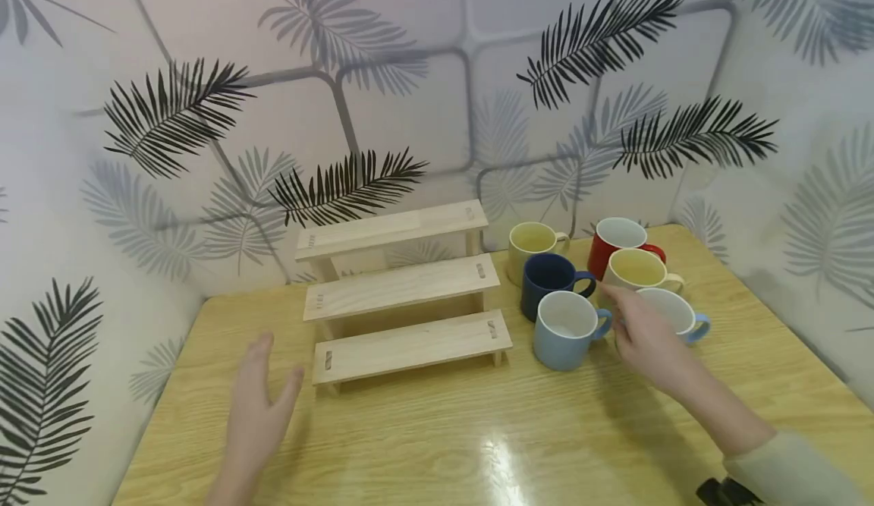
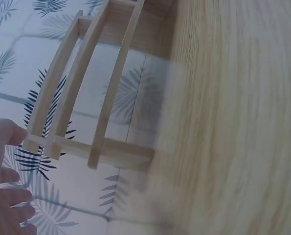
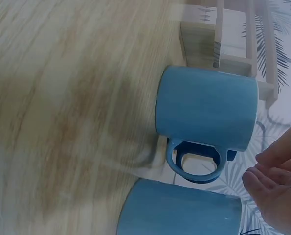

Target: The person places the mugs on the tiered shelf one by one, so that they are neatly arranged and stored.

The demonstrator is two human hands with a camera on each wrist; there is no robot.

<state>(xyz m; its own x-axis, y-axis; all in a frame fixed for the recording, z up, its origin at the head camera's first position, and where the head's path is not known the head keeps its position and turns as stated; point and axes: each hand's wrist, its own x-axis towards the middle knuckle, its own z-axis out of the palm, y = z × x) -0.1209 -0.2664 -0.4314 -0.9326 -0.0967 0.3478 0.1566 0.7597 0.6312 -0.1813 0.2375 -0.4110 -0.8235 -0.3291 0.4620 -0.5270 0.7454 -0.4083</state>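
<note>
Near counter's right edge [image 1: 761,320], see narrow right grip [image 1: 645,335] by light-blue mug [image 1: 563,339]; red mug [image 1: 600,255], head view only; leftward, wide left grip [image 1: 256,407].

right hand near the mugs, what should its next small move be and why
I'd probably lower the right hand slightly and close its fingers on the handle of the light-blue mug nearest the wooden rack: that handle points away from the rack, and in the right wrist view the fingertips are close to it but hold nothing.
</note>
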